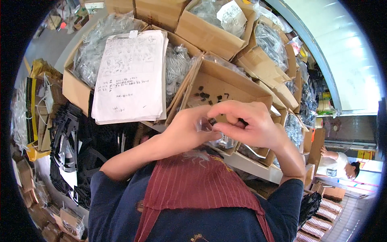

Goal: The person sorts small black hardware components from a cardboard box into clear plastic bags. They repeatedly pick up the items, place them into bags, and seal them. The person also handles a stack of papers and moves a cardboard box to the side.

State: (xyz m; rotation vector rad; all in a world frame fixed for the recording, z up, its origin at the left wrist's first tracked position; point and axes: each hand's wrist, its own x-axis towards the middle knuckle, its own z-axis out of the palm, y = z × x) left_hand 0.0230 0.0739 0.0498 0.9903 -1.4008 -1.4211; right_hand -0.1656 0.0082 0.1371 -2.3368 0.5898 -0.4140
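My hands meet over an open cardboard box (242,86) with several small black pieces (203,96) scattered on its bottom. My left hand (187,128) is closed around what looks like a small clear plastic bag (200,124), its mouth toward the right hand. My right hand (252,123) has its thumb and forefinger brought together at a small dark part (212,121) by the bag's mouth. Whether another piece lies in the curled fingers of that hand, I cannot tell.
Handwritten sheets (127,80) lie over boxes on the left. A box of bagged parts (213,24) stands behind, with more boxes to the right. Black plastic frames (66,141) are piled at the left. Another person (338,165) is at the far right.
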